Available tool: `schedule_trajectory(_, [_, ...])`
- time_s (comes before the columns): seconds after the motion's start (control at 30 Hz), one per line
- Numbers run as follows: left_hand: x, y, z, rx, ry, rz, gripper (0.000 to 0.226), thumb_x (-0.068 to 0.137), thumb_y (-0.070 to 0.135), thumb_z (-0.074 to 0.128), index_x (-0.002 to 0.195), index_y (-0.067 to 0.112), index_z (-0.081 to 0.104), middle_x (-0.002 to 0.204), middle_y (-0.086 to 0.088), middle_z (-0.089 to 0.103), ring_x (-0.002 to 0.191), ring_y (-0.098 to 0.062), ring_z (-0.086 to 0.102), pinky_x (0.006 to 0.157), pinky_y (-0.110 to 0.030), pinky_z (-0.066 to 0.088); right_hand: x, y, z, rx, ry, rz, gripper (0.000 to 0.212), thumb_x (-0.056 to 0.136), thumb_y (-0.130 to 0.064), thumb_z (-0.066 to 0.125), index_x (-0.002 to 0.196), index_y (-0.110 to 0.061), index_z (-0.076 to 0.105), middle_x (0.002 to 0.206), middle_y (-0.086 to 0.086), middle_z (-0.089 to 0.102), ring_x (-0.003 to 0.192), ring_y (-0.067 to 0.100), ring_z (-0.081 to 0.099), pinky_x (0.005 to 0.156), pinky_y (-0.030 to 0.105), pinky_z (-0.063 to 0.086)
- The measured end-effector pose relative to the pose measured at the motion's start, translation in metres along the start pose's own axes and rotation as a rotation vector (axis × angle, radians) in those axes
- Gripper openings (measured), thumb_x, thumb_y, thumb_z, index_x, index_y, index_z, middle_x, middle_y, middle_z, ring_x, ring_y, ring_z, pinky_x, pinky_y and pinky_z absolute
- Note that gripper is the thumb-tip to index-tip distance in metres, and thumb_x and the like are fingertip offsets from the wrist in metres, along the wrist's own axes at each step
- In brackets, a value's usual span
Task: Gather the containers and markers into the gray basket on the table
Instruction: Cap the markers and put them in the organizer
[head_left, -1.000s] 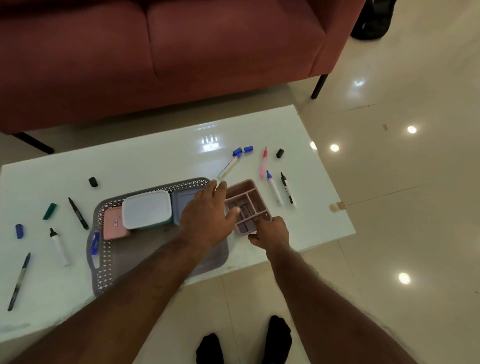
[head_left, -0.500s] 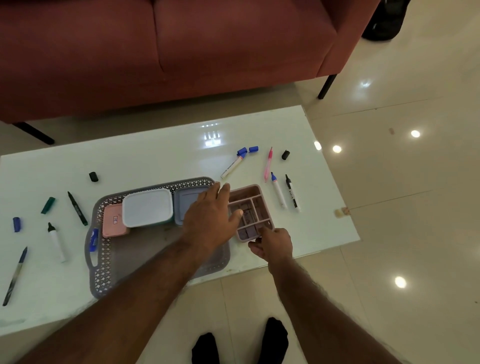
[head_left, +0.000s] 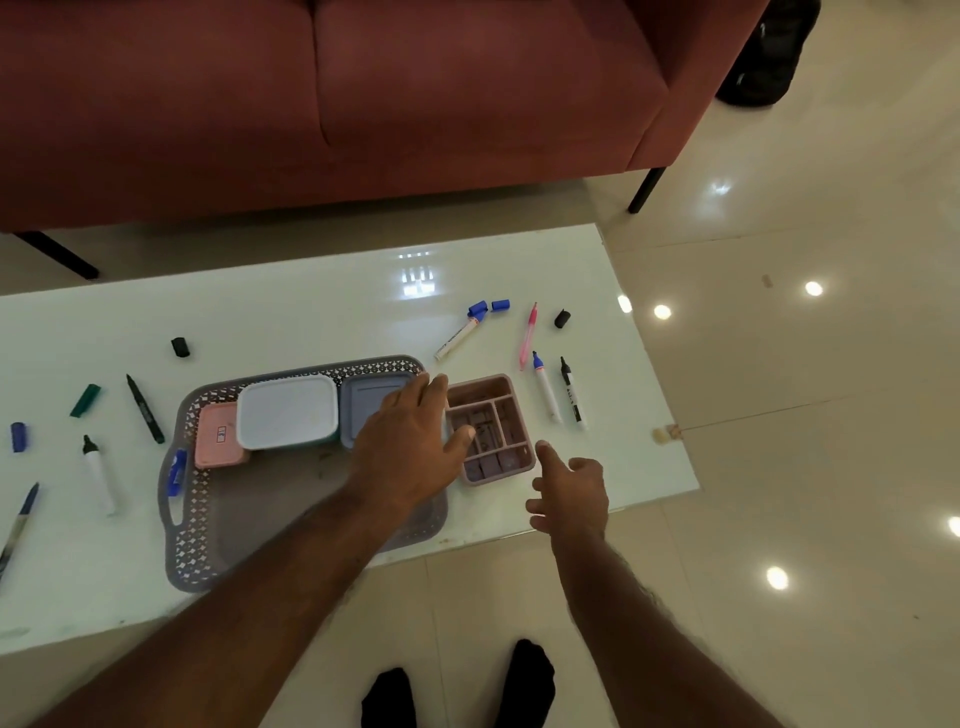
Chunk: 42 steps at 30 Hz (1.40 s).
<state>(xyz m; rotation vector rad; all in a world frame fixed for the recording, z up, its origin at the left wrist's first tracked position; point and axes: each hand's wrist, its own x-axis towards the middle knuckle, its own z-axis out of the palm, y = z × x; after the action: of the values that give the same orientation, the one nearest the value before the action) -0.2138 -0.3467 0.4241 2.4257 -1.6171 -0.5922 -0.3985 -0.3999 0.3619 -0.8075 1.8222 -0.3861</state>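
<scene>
Left hand: the left hand (head_left: 410, 447) is hovering with fingers spread and relaxed over the right end of the gray basket (head_left: 179, 525); its thumb is reaching the left rim of the pink divided tray (head_left: 491, 428), and it is gripping nothing.
Right hand: the right hand (head_left: 574, 493) is hanging loosely spread just beside the tray's near right corner, near the front edge of the table (head_left: 311, 312); it is holding nothing, and I cannot tell if a fingertip is touching the tray.
Pink divided tray: it is sitting on the table just outside the basket's right wall, not yet inside.
Handling: it is looking like light, stiff plastic with thin walls; pinching two opposite rims is probably the best hold, keeping it level.
Basket contents: a white lidded container (head_left: 287, 411), a small pink container (head_left: 221, 436) and a gray-blue container (head_left: 371, 402) are lying along its far side.
Markers: several markers are lying toward the right end, such as a blue-tipped marker (head_left: 545, 387); others are lying toward the left end, such as a black-tipped marker (head_left: 98, 473).
</scene>
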Motion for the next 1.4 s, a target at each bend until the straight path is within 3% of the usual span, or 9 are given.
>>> schedule_trajectory(0.17, [-0.006, -0.001, -0.006, -0.043, 0.017, 0.001, 0.07, 0.093, 0.051, 0.05, 0.15, 0.015, 0.032, 0.156, -0.01, 0.034, 0.14, -0.027, 0.036, 0.107, -0.043, 0.04, 0.008, -0.015, -0.017, -0.149, 0.073, -0.197, 0.038, 0.084, -0.053, 0.059, 0.109, -0.026, 0.049, 0.064, -0.001, 0.07, 0.066, 0.023, 0.072, 0.076, 0.049, 0.061])
schedule_trajectory(0.3, [-0.01, -0.004, -0.012, -0.061, 0.032, 0.029, 0.067, 0.093, 0.051, 0.051, 0.147, 0.014, 0.036, 0.151, -0.008, 0.04, 0.134, -0.027, 0.041, 0.103, -0.041, 0.042, 0.025, -0.035, -0.024, -0.32, 0.09, -0.291, 0.041, 0.073, -0.06, 0.051, 0.099, -0.027, 0.056, 0.077, -0.002, 0.072, 0.072, 0.024, 0.071, 0.074, 0.049, 0.061])
schedule_trajectory(0.43, [-0.01, -0.007, -0.015, -0.075, 0.032, 0.036, 0.066, 0.094, 0.052, 0.049, 0.147, 0.016, 0.035, 0.151, -0.006, 0.039, 0.135, -0.025, 0.04, 0.103, -0.039, 0.041, 0.041, -0.053, -0.027, -0.488, 0.089, -0.343, 0.026, 0.077, -0.05, 0.052, 0.087, -0.027, 0.059, 0.08, -0.004, 0.072, 0.073, 0.021, 0.071, 0.073, 0.044, 0.062])
schedule_trajectory(0.67, [0.013, 0.007, -0.003, -0.11, 0.066, 0.055, 0.067, 0.093, 0.051, 0.052, 0.146, 0.014, 0.039, 0.149, -0.006, 0.044, 0.135, -0.025, 0.041, 0.104, -0.04, 0.04, 0.088, -0.077, -0.027, -0.77, 0.067, -0.384, 0.037, 0.088, -0.036, 0.059, 0.12, -0.018, 0.062, 0.118, 0.0, 0.066, 0.108, 0.023, 0.062, 0.08, 0.028, 0.045])
schedule_trajectory(0.9, [0.043, 0.032, 0.01, -0.108, 0.106, 0.057, 0.065, 0.09, 0.056, 0.048, 0.141, 0.015, 0.045, 0.141, -0.004, 0.051, 0.127, -0.026, 0.049, 0.096, -0.041, 0.046, 0.128, -0.077, -0.006, -0.916, 0.022, -0.371, 0.029, 0.086, -0.034, 0.059, 0.108, -0.015, 0.057, 0.107, 0.003, 0.065, 0.087, 0.024, 0.059, 0.07, 0.029, 0.045])
schedule_trajectory(1.07, [0.054, 0.045, 0.015, -0.142, 0.123, 0.054, 0.064, 0.091, 0.053, 0.051, 0.143, 0.017, 0.042, 0.144, -0.002, 0.048, 0.13, -0.023, 0.046, 0.1, -0.039, 0.044, 0.142, -0.07, 0.004, -0.917, 0.034, -0.392, 0.03, 0.089, -0.023, 0.058, 0.115, -0.01, 0.054, 0.115, 0.009, 0.058, 0.099, 0.031, 0.063, 0.075, 0.035, 0.049])
schedule_trajectory(1.2, [0.062, 0.052, 0.016, -0.162, 0.121, 0.04, 0.063, 0.09, 0.052, 0.055, 0.141, 0.017, 0.044, 0.142, -0.003, 0.05, 0.127, -0.025, 0.048, 0.097, -0.042, 0.045, 0.145, -0.069, 0.001, -0.861, 0.013, -0.401, 0.025, 0.091, -0.017, 0.053, 0.114, -0.008, 0.054, 0.114, 0.011, 0.06, 0.099, 0.031, 0.063, 0.071, 0.031, 0.044])
schedule_trajectory(1.3, [0.067, 0.058, 0.015, -0.189, 0.124, 0.011, 0.061, 0.09, 0.053, 0.055, 0.139, 0.018, 0.046, 0.14, -0.002, 0.052, 0.125, -0.024, 0.049, 0.096, -0.041, 0.046, 0.139, -0.076, -0.002, -0.693, 0.003, -0.38, 0.023, 0.088, -0.015, 0.053, 0.111, -0.01, 0.056, 0.111, 0.007, 0.061, 0.089, 0.025, 0.058, 0.073, 0.03, 0.045])
schedule_trajectory(1.4, [0.075, 0.065, 0.013, -0.243, 0.094, -0.047, 0.06, 0.091, 0.056, 0.053, 0.139, 0.021, 0.046, 0.141, -0.001, 0.052, 0.127, -0.022, 0.049, 0.099, -0.041, 0.045, 0.127, -0.09, 0.002, -0.485, -0.054, -0.403, 0.023, 0.086, -0.022, 0.062, 0.108, -0.017, 0.059, 0.104, 0.001, 0.068, 0.089, 0.021, 0.064, 0.08, 0.037, 0.055])
